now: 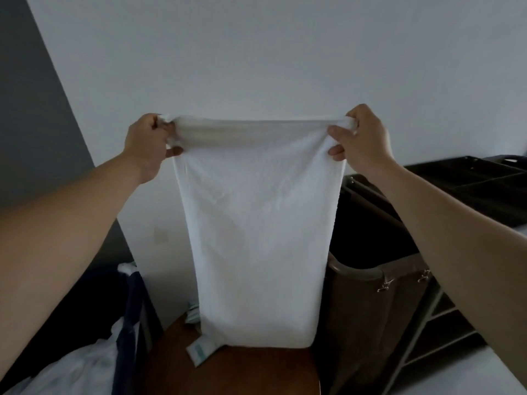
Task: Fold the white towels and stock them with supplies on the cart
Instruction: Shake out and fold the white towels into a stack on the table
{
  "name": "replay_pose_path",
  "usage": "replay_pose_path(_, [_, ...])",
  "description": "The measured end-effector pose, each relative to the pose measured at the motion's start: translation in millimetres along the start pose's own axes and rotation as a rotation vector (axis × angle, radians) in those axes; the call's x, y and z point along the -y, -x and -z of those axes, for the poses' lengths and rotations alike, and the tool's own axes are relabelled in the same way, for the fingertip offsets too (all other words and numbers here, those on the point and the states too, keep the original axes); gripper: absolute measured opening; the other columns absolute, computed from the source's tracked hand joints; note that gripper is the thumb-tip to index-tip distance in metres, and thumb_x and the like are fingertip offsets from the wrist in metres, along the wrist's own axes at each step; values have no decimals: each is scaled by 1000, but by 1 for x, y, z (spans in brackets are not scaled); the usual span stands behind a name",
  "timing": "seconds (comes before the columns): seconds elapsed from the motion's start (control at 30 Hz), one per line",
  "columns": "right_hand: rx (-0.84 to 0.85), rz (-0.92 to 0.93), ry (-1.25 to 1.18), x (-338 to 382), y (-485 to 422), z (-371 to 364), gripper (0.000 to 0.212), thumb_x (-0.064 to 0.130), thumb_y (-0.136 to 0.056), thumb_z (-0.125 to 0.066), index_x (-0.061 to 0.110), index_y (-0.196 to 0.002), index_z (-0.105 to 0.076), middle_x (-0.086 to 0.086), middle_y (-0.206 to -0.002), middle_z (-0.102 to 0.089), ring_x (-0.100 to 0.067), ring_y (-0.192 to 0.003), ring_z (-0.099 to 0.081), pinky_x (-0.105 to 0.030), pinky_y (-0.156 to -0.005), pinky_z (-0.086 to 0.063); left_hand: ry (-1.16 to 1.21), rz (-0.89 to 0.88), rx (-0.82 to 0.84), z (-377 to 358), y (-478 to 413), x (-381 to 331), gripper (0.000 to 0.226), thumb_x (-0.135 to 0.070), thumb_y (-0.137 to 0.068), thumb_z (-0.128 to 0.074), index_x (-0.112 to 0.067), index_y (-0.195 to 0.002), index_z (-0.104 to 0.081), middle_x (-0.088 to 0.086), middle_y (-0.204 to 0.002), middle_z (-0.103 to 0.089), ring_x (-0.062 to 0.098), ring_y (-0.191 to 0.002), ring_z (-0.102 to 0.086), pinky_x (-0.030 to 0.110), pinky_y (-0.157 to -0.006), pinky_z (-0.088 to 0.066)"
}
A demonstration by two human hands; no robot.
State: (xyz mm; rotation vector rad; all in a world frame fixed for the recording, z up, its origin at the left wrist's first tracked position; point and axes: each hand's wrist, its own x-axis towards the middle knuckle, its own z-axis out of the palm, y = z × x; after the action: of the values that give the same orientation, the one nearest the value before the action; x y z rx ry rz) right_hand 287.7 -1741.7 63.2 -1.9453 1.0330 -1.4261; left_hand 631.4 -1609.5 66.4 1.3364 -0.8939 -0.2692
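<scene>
white towel (256, 223) hangs stretched between left hand (145, 143) and right hand (362, 138), each clamped on a top corner, above the desk (256, 372).

Packet (199, 351) half behind towel (256, 223)

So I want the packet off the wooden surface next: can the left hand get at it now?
Probably not yet: the left hand is gripping a top corner of the towel, which hangs partly over the packet.
</scene>
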Motion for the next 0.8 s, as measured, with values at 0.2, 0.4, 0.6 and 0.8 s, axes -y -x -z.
replay_pose_path(0.2, [28, 9, -29, -3, 37, 11, 24, 26, -89, -71, 30, -80, -49, -3, -88, -68, -14, -63, -73, -30, -65, -62, 87, 2, 46, 21, 30, 6, 23, -7, -101, -52, -15, -79, -51, 8, -107, -54, 31, -108, -57, 44, -85, -60])
replay_pose_path(0.4, [159, -114, 42, -17, 143, 22, 22, 24, -84, -79, 25, -84, -57, -2, -70, -73, -23, -65, -74, -49, -72, -62, 129, 156, 280, 91, 122, 52, 12, -6, -100, -52, -11, -95, -62, 8, -106, -59, 25, -103, -63, 38, -81, -61])
replay_pose_path(0.6, [315, -190, 142, -34, 246, 5, 20, 21, -86, -78, 23, -84, -58, 7, -71, -73, -21, -61, -74, -46, -67, -63, 45, 407, 457, 160, 199, 99, 15, -6, -99, -52, -5, -106, -66, 13, -105, -67, 29, -99, -67, 39, -74, -63])
replay_pose_path(0.8, [459, -437, 178, -79, 309, -17, 20, 19, -86, -78, 12, -88, -59, -5, -67, -74, -27, -64, -74, -50, -72, -62, -104, 588, 518, 169, 250, 160, 19, -7, -101, -51, 0, -114, -62, 18, -110, -63, 30, -100, -64, 39, -75, -63])
